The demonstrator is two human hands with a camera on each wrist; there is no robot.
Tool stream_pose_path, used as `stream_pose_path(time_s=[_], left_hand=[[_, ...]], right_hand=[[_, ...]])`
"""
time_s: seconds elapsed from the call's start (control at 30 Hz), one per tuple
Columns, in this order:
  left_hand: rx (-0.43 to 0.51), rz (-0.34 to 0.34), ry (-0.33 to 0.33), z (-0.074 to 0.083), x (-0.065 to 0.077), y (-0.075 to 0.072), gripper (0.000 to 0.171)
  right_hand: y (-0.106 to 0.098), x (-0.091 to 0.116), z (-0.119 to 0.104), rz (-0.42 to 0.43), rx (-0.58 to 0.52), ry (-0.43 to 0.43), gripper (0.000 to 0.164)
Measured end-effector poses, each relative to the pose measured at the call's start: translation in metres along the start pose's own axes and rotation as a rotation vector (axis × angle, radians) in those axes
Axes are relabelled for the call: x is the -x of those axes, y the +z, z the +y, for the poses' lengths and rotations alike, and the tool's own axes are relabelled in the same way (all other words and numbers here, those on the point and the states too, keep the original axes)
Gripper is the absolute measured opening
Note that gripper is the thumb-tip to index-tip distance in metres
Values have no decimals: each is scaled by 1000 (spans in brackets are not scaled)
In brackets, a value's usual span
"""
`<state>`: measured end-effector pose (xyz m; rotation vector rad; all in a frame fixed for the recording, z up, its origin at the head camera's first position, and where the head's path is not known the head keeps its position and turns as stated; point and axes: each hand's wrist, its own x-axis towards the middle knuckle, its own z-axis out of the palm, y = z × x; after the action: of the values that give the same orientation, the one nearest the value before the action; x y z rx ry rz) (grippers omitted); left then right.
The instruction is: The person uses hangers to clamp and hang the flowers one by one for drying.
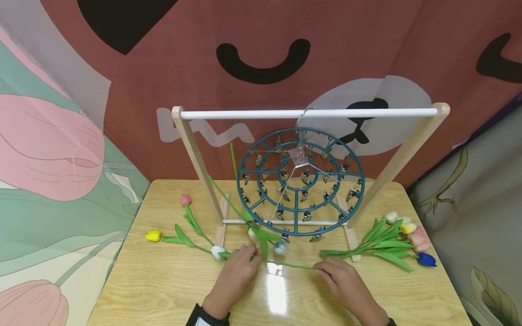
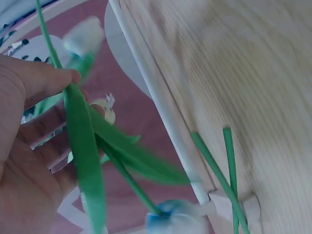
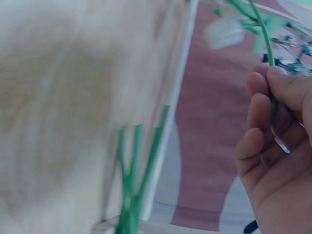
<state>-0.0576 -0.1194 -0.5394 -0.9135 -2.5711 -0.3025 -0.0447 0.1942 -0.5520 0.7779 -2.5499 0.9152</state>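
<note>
Stretched between both hands is a tulip with a pale blue-and-white head (image 1: 218,252). My left hand (image 1: 243,267) pinches its stem near the green leaves (image 2: 83,141), fingers behind the leaves in the left wrist view. My right hand (image 1: 338,276) pinches the stem's end (image 3: 267,39) between thumb and forefinger. Just beyond the hands is a round blue hanger (image 1: 296,222) with several metal clips. At its lower left edge, a white tulip (image 1: 253,234) and a blue-and-white tulip (image 1: 280,247) sit head-down, their stems rising.
The hanger hooks over a white bar (image 1: 244,114) on a wooden stand (image 1: 195,156). A pink tulip (image 1: 185,199) and a yellow tulip (image 1: 153,235) lie at the table's left. On the right lies a bunch of tulips (image 1: 383,244) with white, yellow, pink and blue heads.
</note>
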Motion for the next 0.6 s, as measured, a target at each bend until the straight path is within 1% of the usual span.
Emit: stream_pose_path(time_s=[0.1,0.2,0.27,0.3,0.37,0.4,0.43,0.5,0.6], left_hand=[[13,16,10,4,-2,1,17],[45,47,12,8,-6,-3,17],[88,81,14,10,-11,-8,17],[120,95,11,11,-13,-10,16],[189,143,12,12,-17,-14,16],[230,162,8,13,-19,-15,15],[275,179,2,14,-21,-16,16],[380,207,-18,16,-24,-19,16],[571,256,-57,21,-28,-22,20]], right_hand=[[-13,-4,-7,20,-45,27,27],[-26,-9,-14,59,-124,49,30],[-33,-13,-18,90,-231,65,32],[-36,-15,-19,102,-312,71,35],[-39,-17,-21,121,-463,83,39],[-39,-18,-22,121,-529,89,40],[-38,-19,-23,115,-566,99,41],[-34,-19,-24,85,-582,95,40],[-23,-17,-25,3,-492,65,36]])
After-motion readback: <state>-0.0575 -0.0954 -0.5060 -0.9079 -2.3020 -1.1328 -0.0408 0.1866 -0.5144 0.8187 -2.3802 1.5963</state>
